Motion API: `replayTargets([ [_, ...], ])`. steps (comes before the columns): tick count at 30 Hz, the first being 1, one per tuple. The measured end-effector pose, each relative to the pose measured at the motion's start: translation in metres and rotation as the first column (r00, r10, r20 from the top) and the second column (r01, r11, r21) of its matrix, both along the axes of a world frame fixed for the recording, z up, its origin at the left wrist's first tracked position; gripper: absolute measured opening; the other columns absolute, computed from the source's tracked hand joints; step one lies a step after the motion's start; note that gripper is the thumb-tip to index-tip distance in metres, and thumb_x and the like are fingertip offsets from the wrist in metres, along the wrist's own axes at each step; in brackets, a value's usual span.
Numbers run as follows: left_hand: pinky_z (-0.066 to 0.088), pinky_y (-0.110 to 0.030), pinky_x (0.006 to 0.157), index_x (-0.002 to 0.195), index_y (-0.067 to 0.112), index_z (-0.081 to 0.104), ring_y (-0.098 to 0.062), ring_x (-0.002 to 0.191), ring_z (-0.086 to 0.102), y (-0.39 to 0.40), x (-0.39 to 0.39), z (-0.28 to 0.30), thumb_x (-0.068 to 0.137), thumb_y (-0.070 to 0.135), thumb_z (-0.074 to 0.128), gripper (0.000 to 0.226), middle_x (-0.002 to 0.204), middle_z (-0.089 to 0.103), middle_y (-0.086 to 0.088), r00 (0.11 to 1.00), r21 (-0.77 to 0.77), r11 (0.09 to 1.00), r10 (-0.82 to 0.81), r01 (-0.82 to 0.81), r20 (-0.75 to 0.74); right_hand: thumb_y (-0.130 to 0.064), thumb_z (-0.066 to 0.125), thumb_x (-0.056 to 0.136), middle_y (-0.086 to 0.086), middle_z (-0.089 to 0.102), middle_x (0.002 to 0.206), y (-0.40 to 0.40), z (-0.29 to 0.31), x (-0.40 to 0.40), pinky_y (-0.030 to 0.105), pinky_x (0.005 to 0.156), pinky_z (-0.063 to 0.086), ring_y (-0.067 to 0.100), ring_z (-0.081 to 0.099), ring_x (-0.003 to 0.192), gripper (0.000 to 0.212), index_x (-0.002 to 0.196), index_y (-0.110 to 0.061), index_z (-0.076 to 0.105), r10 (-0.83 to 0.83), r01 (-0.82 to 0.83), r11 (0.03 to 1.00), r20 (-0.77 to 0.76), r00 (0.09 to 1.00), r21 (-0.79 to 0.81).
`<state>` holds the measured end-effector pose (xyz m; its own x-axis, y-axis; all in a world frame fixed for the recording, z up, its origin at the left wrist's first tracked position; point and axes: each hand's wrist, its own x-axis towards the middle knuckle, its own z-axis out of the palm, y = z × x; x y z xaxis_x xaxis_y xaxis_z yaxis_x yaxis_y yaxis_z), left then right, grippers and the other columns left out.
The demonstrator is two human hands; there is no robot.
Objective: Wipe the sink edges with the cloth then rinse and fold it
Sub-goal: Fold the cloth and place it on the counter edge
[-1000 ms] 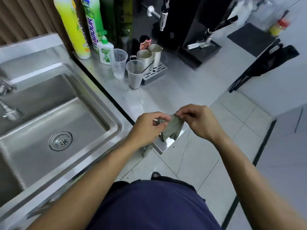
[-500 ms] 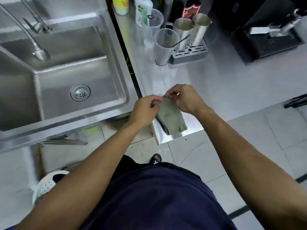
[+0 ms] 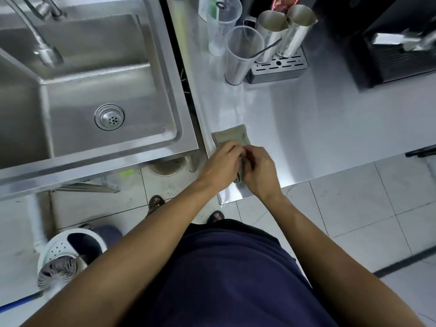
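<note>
A grey-green cloth (image 3: 230, 136) lies folded and flat on the steel counter (image 3: 318, 128), just right of the sink (image 3: 111, 147). My left hand (image 3: 220, 167) and my right hand (image 3: 260, 172) meet over its near end, fingers curled and pinching the cloth's near edge between them. The far half of the cloth shows beyond my knuckles; the near part is hidden under my hands. The sink basin is dry-looking, with a round drain (image 3: 109, 117) and a tap (image 3: 46, 53) over its far left.
Two clear plastic cups (image 3: 240, 55) and two steel jugs (image 3: 283, 31) on a drip tray (image 3: 278, 68) stand at the back of the counter. A black machine (image 3: 398, 50) is at the far right. A white mop bucket (image 3: 68, 251) sits on the tiled floor.
The cloth, held hanging in the air between both hands before, now lies flat on the counter with my hands at its near edge. The view has tilted further down.
</note>
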<state>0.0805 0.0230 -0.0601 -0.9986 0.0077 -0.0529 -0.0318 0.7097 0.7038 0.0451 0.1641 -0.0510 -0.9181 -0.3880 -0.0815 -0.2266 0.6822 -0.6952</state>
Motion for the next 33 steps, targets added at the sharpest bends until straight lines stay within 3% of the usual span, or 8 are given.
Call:
replayTargets([
  [5,0.045,-0.034,0.107,0.114,0.001,0.068,-0.025,0.13,0.05,-0.015,0.009,-0.026,0.099,0.006,0.063,0.017,0.129,0.059,-0.012,0.993,-0.065,0.995,-0.085,0.079,-0.084,-0.012,0.05,0.102,0.008,0.06,0.12,0.005,-0.021,0.014,0.012,0.097,0.038,0.021,0.053,0.11,0.027,0.124,-0.007,0.065,0.063,-0.06,0.997,-0.06,0.996,0.048],
  [9,0.049,-0.035,0.099,0.108,0.004,0.071,-0.026,0.121,0.054,-0.023,0.01,-0.023,0.097,0.014,0.069,0.015,0.122,0.06,-0.012,0.993,-0.064,0.995,-0.079,0.074,-0.085,-0.013,0.057,0.102,0.01,0.064,0.108,0.008,-0.028,0.017,0.034,0.088,0.05,0.028,0.056,0.1,0.018,0.111,-0.004,0.07,0.074,-0.046,0.991,-0.221,0.972,0.127],
  [15,0.054,-0.044,0.089,0.107,0.003,0.072,-0.029,0.117,0.057,-0.029,0.007,-0.012,0.097,0.014,0.069,0.015,0.115,0.062,-0.013,0.989,-0.104,0.987,-0.131,0.124,-0.066,-0.012,0.064,0.101,0.011,0.067,0.11,0.011,-0.024,0.015,0.044,0.07,0.059,0.032,0.063,0.101,0.015,0.109,-0.003,0.072,0.126,-0.08,0.975,-0.222,0.967,0.206],
  [18,0.055,-0.047,0.095,0.121,0.004,0.068,-0.032,0.13,0.054,-0.034,0.012,-0.017,0.101,0.015,0.064,0.023,0.126,0.06,-0.015,0.972,-0.208,0.958,-0.218,0.195,-0.091,-0.016,0.052,0.107,0.019,0.065,0.126,0.019,-0.027,0.023,0.045,0.092,0.058,0.036,0.062,0.115,0.031,0.127,0.003,0.065,0.284,-0.189,0.929,-0.291,0.914,0.317],
  [21,0.026,-0.05,0.125,0.149,0.015,0.051,-0.031,0.154,0.028,-0.046,0.024,-0.026,0.108,0.024,0.05,0.042,0.156,0.044,-0.012,0.944,-0.302,0.901,-0.329,0.311,-0.009,-0.021,0.04,0.112,0.025,0.034,0.162,0.039,-0.035,0.038,0.049,0.125,0.029,0.037,0.03,0.153,0.052,0.154,0.008,0.034,0.474,-0.34,0.826,-0.229,0.85,0.45],
  [24,0.007,-0.045,0.13,0.162,0.032,0.025,-0.021,0.16,0.003,-0.055,0.031,-0.028,0.111,0.04,0.031,0.052,0.172,0.014,0.003,0.93,-0.359,0.859,-0.35,0.365,0.109,-0.025,0.039,0.112,0.02,0.012,0.17,0.044,-0.036,0.044,0.049,0.128,0.019,0.033,0.008,0.159,0.059,0.16,0.003,0.018,0.449,-0.345,0.833,-0.163,0.879,0.432],
  [29,0.004,-0.041,0.129,0.159,0.027,0.036,-0.025,0.159,0.011,-0.037,0.028,-0.022,0.11,0.046,0.032,0.053,0.17,0.024,-0.001,0.961,-0.353,0.894,-0.256,0.277,0.107,-0.025,0.035,0.113,0.017,0.013,0.17,0.04,-0.032,0.044,0.047,0.128,0.018,0.032,0.008,0.159,0.056,0.16,0.0,0.019,0.437,-0.336,0.831,-0.146,0.887,0.443],
  [33,0.001,-0.04,0.129,0.161,0.027,0.03,-0.025,0.16,0.006,-0.029,0.03,-0.027,0.111,0.043,0.033,0.052,0.171,0.019,0.0,0.969,-0.342,0.909,-0.201,0.239,0.143,-0.023,0.032,0.112,0.018,0.018,0.169,0.032,-0.031,0.046,0.046,0.129,0.016,0.033,0.01,0.159,0.053,0.16,0.0,0.023,0.376,-0.286,0.848,-0.126,0.918,0.447],
])
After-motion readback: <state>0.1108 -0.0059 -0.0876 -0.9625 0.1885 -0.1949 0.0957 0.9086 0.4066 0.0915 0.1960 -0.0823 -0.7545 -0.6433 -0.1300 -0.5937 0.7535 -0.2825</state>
